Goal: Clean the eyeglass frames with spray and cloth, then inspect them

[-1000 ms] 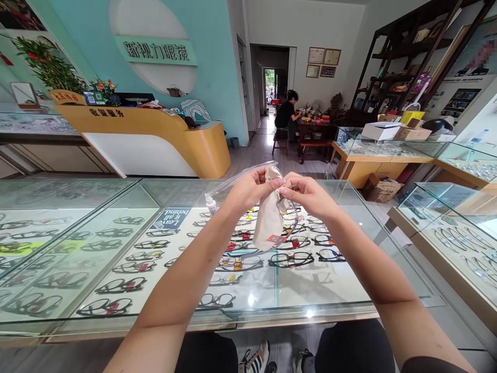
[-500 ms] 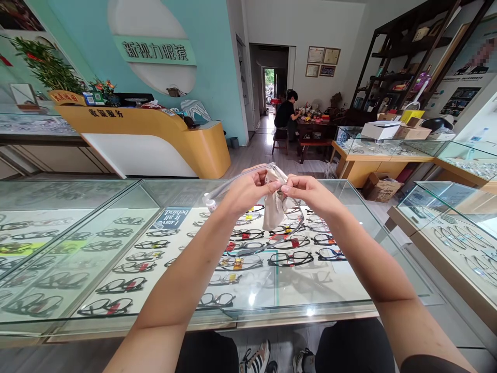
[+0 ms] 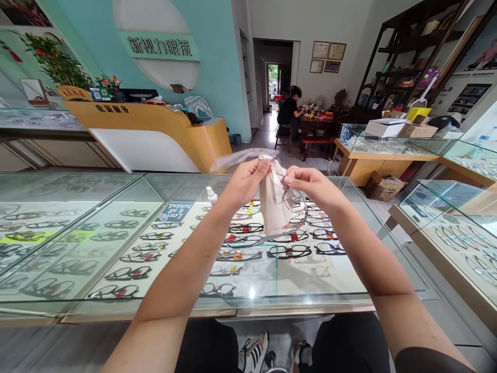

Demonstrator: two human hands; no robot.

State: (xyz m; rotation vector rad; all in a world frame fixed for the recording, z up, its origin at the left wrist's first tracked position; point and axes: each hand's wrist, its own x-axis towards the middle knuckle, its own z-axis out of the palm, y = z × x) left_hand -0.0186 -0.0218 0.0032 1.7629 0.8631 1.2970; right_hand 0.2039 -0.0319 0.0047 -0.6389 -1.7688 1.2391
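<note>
My left hand is closed, its thumb pressing a beige cleaning cloth that hangs down over the counter. My right hand pinches at the cloth's right edge, on what look like clear-framed glasses. One see-through arm of the glasses curves down below the cloth; the other sticks out to the upper left, smeared by motion. The cloth hides most of the front of the frame. Both hands are above the glass display case.
Rows of glasses lie under the glass. A small white spray bottle stands beyond my left forearm. A yellow-and-white cashier counter is at the far left. A person sits at a table in the back. Another display case stands on the right.
The cloth has been opened out and hangs wider and lower. My left hand has shifted up its edge, away from the right fingers. The view has tilted slightly.
</note>
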